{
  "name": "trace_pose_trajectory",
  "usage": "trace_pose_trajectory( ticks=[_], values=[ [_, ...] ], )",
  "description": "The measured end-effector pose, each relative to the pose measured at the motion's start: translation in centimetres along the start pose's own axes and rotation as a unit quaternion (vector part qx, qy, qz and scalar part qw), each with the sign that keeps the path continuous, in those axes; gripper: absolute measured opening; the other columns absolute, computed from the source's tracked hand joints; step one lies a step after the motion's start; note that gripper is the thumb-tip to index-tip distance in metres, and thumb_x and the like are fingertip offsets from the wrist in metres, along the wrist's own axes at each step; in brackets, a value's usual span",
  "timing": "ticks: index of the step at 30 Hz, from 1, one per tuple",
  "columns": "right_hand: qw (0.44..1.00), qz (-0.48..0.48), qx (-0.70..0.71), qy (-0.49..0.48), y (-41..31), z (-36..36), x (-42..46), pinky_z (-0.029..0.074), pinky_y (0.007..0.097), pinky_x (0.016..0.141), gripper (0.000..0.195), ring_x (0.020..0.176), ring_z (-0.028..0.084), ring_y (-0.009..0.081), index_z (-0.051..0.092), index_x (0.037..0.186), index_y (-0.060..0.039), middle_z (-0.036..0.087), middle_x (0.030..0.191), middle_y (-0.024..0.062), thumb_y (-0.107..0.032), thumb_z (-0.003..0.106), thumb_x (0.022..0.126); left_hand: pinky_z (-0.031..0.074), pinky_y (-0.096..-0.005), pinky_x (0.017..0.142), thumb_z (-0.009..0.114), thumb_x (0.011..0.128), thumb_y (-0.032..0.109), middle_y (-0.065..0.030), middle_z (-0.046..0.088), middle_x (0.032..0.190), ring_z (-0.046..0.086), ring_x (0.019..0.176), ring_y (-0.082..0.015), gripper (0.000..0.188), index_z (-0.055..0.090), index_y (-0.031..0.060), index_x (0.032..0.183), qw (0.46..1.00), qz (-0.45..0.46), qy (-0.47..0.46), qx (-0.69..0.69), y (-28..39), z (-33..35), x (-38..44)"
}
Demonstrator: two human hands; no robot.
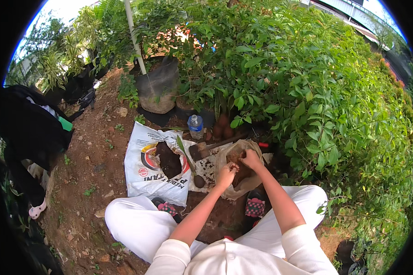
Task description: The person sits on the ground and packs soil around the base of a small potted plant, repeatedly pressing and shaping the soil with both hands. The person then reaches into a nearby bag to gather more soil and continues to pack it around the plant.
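Note:
A translucent plastic bag (234, 193) stands between my bent legs, its mouth rolled wide around brown fibrous material (234, 157). My right hand (251, 160) reaches over the far right rim, fingertips down at the fibre. At the left side of the opening, my left hand (227, 174) has its fingers bunched together; whether either hand grips any fibre is too small to tell. Left of the bag lies a round brown ball (199, 181) with a long green leaf (184, 148) rising from it. A white printed sack (137, 182), torn open on top, shows dark soil (168, 160).
Behind the bag lies a wooden-handled digging tool (201, 151) on soil-strewn white sheeting (206, 168). A plastic water bottle (196, 128), several brown balls (223, 129) and a red handle (263, 145) are beyond. Dense shrubs (296, 92) border the right; a dark-clothed person (31, 123) bends at left.

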State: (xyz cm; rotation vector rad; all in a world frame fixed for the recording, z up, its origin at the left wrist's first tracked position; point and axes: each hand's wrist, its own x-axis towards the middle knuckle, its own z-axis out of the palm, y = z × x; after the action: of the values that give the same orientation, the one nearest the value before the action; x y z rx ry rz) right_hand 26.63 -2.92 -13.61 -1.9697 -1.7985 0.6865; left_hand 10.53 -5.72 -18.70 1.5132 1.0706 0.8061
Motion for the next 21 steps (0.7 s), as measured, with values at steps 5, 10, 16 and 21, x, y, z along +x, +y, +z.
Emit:
trace_pose_trajectory(
  ticks=[5,10,16,21],
  values=[
    [0.992,-0.096,0.076,-0.004,-3.1,-4.9,-1.0,0.048,0.0343,0.075,0.031,0.083,0.063,0.0267,0.060,0.098,0.0008,0.064,0.086,0.0165,-0.009,0.068,0.070,0.047,-0.0398,0.069,0.050,0.083,0.011,-0.0175,0.063,0.088,0.060,0.082,-0.0323,0.018,0.060,-0.0026,0.090,0.977,-0.116,0.127,0.126,-4.1,-0.4,-1.3],
    [0.988,-0.073,0.136,0.005,-0.8,-4.5,-0.8,0.048,0.0376,0.077,0.030,0.087,0.062,0.0310,0.059,0.099,0.0022,0.063,0.090,0.0202,-0.006,0.065,0.071,0.045,-0.0435,0.077,0.056,0.078,0.015,-0.0280,0.056,0.099,0.056,0.087,-0.0376,0.045,0.043,-0.0049,0.116,0.945,-0.155,0.186,0.220,3.4,-1.5,-3.0],
    [0.993,-0.112,-0.026,-0.024,-2.9,-2.3,-1.8,0.046,0.0437,0.080,0.032,0.091,0.057,0.0400,0.058,0.101,0.0041,0.060,0.092,0.0265,-0.004,0.057,0.070,0.043,-0.0402,0.085,0.072,0.071,0.035,-0.0317,0.038,0.126,0.051,0.101,-0.0388,0.081,0.032,-0.0026,0.131,0.853,-0.176,0.277,0.406,2.6,-1.9,-3.3],
    [0.983,-0.150,-0.083,-0.073,-3.3,-0.1,-2.2,0.048,0.0451,0.080,0.028,0.088,0.060,0.0376,0.060,0.093,0.0042,0.062,0.087,0.0239,-0.002,0.051,0.068,0.046,-0.0422,0.077,0.075,0.067,0.034,-0.0262,0.059,0.096,0.059,0.090,-0.0381,0.046,0.060,-0.0008,0.094,0.935,-0.168,0.268,0.162,-2.8,-2.6,-1.1]
  ],
)
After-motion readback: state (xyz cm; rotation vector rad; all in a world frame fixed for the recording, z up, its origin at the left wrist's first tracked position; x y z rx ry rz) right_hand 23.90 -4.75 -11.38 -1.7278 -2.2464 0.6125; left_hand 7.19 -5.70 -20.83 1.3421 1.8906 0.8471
